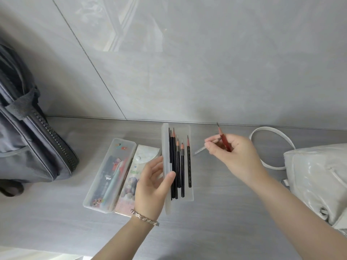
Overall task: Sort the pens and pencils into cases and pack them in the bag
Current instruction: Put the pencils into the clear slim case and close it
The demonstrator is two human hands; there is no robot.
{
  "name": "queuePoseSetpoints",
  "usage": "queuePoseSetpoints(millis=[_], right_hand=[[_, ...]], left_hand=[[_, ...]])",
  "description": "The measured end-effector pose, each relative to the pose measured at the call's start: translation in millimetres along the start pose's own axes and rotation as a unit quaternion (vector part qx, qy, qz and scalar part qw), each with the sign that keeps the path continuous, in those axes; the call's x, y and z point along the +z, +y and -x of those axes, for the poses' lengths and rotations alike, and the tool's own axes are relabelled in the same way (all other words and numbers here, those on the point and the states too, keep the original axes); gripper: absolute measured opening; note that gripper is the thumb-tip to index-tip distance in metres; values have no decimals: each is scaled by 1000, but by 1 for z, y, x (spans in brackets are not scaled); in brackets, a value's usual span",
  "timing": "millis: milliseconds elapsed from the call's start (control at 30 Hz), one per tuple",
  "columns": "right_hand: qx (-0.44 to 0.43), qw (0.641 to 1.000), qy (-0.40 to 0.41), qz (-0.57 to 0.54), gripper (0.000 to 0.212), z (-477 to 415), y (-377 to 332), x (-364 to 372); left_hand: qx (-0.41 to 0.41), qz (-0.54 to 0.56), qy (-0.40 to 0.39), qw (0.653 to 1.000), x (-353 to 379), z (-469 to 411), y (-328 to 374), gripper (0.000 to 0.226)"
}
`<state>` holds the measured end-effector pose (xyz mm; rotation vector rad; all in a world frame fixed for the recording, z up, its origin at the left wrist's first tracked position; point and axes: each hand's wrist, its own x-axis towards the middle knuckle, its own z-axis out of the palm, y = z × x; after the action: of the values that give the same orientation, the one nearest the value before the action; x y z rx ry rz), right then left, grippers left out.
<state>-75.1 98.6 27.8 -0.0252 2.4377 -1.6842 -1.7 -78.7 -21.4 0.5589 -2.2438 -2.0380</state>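
At centre frame the clear case (pixel 185 196) is held open by the left hand (pixel 152 186), thumb and fingers pinching its lid, so the red pencil (pixel 222 136), clamped centre-right in the fingertips of the right hand (pixel 234 154), can likely be laid inside.

The grey bag (pixel 28 147) runs past the picture's left side; the right hand (pixel 238 156) hides the red pencil's (pixel 222 137) lower half.

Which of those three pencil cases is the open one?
The rightmost clear case, with black pencils lying in it; the left hand holds its lid raised. The sticker box and snap pouch beside it are closed.
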Motion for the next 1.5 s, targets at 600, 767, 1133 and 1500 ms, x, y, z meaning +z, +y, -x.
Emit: queuePoseSetpoints(millis=[600, 767, 1133, 1500], right_hand=[[59, 961, -107, 248, 26, 8, 13, 37], [44, 980, -90, 171, 39, 23, 10, 36], [106, 962, 136, -211, 23, 22, 18, 57], [-34, 991, 77, 101, 44, 37, 56, 64]], left_hand=[[-38, 27, -17, 999, 5, 9, 9, 33], [-62, 44, -1, 997, 6, 8, 16, 34], [-85, -14, -17, 996, 17, 11, 23, 22], [-111, 22, 4, 994, 21, 7, 31, 17]])
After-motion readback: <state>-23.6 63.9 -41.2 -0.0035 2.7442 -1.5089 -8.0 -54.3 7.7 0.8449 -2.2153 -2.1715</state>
